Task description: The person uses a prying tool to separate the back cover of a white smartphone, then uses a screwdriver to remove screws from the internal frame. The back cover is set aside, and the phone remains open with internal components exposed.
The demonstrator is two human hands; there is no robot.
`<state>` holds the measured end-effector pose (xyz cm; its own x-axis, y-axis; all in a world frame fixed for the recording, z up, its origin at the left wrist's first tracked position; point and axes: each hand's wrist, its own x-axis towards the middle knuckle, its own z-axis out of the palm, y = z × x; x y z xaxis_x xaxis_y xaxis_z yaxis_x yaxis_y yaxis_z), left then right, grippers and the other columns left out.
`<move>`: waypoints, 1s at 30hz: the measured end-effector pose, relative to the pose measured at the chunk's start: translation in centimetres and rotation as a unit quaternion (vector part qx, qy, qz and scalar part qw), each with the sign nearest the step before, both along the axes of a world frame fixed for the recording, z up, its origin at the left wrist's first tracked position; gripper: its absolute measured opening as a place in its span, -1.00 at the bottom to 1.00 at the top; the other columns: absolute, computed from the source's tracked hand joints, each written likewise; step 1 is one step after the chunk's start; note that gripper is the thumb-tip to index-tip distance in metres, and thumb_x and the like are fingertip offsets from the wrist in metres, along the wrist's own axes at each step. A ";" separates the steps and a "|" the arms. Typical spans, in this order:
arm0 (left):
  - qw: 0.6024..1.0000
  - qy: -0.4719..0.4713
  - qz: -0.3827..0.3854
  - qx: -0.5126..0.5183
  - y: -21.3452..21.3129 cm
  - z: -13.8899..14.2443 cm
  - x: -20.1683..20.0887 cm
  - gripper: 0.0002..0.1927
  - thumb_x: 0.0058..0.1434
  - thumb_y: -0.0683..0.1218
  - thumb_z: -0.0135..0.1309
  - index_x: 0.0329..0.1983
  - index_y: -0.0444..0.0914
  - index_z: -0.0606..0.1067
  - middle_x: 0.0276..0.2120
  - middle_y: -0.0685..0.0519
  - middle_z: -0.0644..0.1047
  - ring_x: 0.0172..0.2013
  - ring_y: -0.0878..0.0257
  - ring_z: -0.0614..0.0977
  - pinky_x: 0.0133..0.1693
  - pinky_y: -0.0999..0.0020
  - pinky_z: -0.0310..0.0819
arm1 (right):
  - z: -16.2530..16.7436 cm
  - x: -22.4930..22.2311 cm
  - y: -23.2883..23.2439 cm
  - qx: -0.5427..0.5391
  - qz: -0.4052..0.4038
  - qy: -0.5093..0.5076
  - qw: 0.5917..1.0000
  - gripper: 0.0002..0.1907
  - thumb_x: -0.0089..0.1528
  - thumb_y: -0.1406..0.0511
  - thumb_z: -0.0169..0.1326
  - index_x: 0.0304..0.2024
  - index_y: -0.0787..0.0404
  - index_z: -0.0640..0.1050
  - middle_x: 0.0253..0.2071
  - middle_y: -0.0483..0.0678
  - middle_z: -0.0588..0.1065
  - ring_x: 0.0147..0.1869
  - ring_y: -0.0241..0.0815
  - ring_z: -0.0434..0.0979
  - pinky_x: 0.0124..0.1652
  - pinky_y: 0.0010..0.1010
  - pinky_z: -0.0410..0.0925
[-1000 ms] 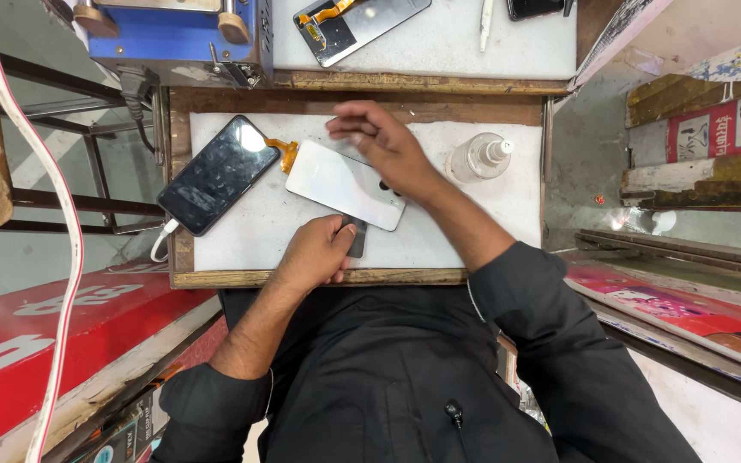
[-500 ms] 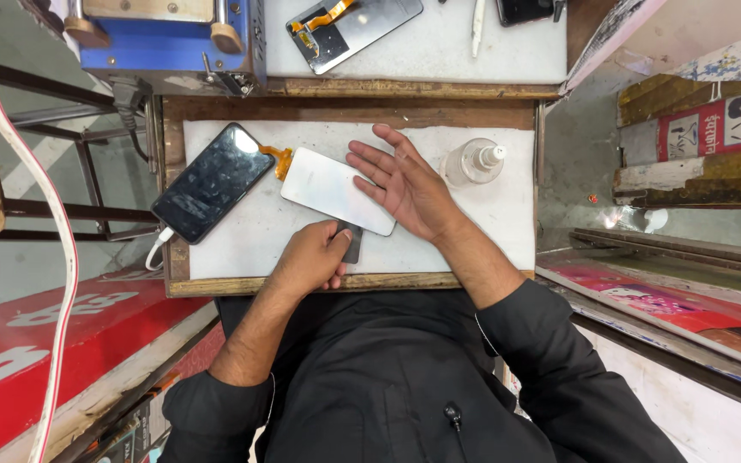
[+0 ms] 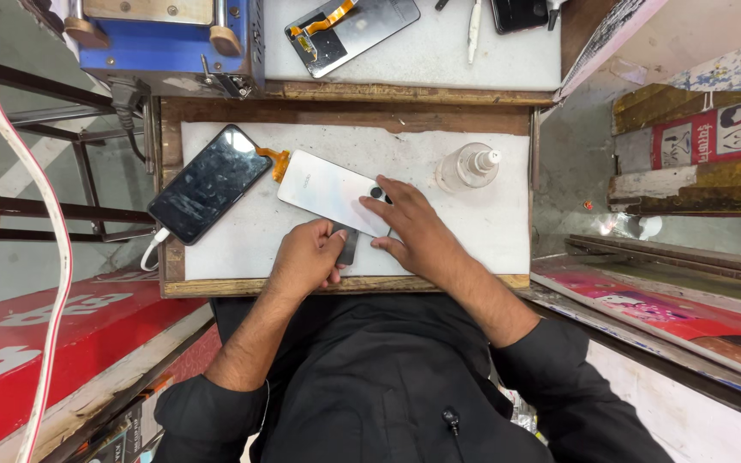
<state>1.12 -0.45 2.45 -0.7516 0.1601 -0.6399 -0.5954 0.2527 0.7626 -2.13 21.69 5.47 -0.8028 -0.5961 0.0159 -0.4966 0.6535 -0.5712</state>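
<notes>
- The right hand (image 3: 413, 230) lies flat and spread, palm down, its fingers pressing on the near end of a white phone back (image 3: 329, 190) without gripping it.
- That white phone back lies face down and slanted on the white work mat (image 3: 499, 231), roughly at the middle of the mat, with its camera holes just by the right fingertips.
- The left hand (image 3: 306, 257) is curled loosely, its thumb and fingers pinched on a small dark flat piece (image 3: 347, 247) that sits against the near edge of the white phone back.
- An orange flex strip (image 3: 274, 161) runs from the far corner of the white phone back to a dark screen (image 3: 207, 183), which lies slanted at the left side of the mat and hangs partly over the wooden edge.
- A white cable (image 3: 152, 251) is plugged in at the near end of the dark screen.
- A clear spray bottle (image 3: 466, 166) lies on its side on the mat, to the right of the phone back and apart from both hands.
- On the farther bench, 1 opened phone frame (image 3: 352, 27) lies beside a blue machine (image 3: 165, 39).
</notes>
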 end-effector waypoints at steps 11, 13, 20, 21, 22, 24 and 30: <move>0.996 -0.020 0.038 0.073 0.2 -1.1 0.0 -0.73 0.39 -0.03 -0.01 -0.28 -0.33 0.53 -0.64 0.07 0.51 -0.74 0.37 0.46 -0.71 0.47 0.29 | -1.5 0.9 0.7 -0.025 -0.074 0.009 0.997 -0.23 0.00 0.11 0.41 0.23 0.10 0.47 0.39 0.03 0.38 0.38 0.14 0.32 0.31 -0.10 0.28; 0.998 -0.026 0.000 0.054 0.0 -1.2 0.1 -0.73 0.38 -0.03 -0.01 -0.27 -0.34 0.54 -0.64 0.06 0.51 -0.74 0.37 0.47 -0.70 0.47 0.30 | -1.5 0.8 0.5 -0.011 -0.086 0.001 0.996 -0.26 -0.02 0.11 0.43 0.18 0.12 0.50 0.37 0.03 0.38 0.38 0.17 0.30 0.30 -0.09 0.27; 0.998 -0.032 0.030 0.050 0.5 -0.5 0.2 -0.73 0.39 -0.03 -0.04 -0.22 -0.33 0.53 -0.64 0.08 0.49 -0.74 0.38 0.46 -0.70 0.46 0.32 | -1.5 0.9 0.6 -0.021 -0.082 -0.002 0.996 -0.32 -0.02 0.12 0.42 0.10 0.18 0.52 0.37 0.04 0.39 0.36 0.14 0.33 0.29 -0.11 0.29; 0.998 -0.029 0.011 0.047 0.5 -0.4 0.3 -0.73 0.39 -0.03 -0.03 -0.23 -0.34 0.54 -0.65 0.07 0.49 -0.73 0.38 0.47 -0.69 0.47 0.33 | -1.5 0.9 0.6 -0.022 -0.081 0.001 0.996 -0.33 -0.02 0.12 0.42 0.08 0.19 0.52 0.37 0.04 0.39 0.36 0.14 0.33 0.30 -0.11 0.29; 0.999 -0.024 -0.009 0.044 0.4 -0.2 0.3 -0.73 0.38 -0.03 -0.02 -0.23 -0.34 0.55 -0.66 0.06 0.50 -0.73 0.38 0.48 -0.69 0.47 0.34 | -1.5 0.9 0.6 -0.023 -0.080 0.005 0.996 -0.35 -0.01 0.12 0.43 0.07 0.20 0.52 0.37 0.05 0.39 0.36 0.15 0.33 0.30 -0.10 0.29; 0.998 -0.021 -0.021 0.046 0.3 0.0 0.3 -0.73 0.37 -0.03 -0.01 -0.23 -0.34 0.56 -0.66 0.06 0.51 -0.73 0.37 0.48 -0.68 0.47 0.34 | -1.4 0.9 0.6 -0.017 -0.082 0.002 0.996 -0.36 -0.02 0.13 0.43 0.05 0.21 0.53 0.37 0.06 0.39 0.36 0.16 0.32 0.29 -0.09 0.28; 0.998 -0.023 -0.016 0.059 0.4 0.0 0.3 -0.70 0.40 -0.04 -0.02 -0.28 -0.39 0.52 -0.66 0.06 0.49 -0.73 0.37 0.47 -0.68 0.45 0.34 | -1.5 0.9 0.5 -0.021 -0.083 0.001 0.996 -0.36 -0.02 0.13 0.43 0.04 0.21 0.53 0.37 0.05 0.39 0.36 0.14 0.32 0.27 -0.13 0.31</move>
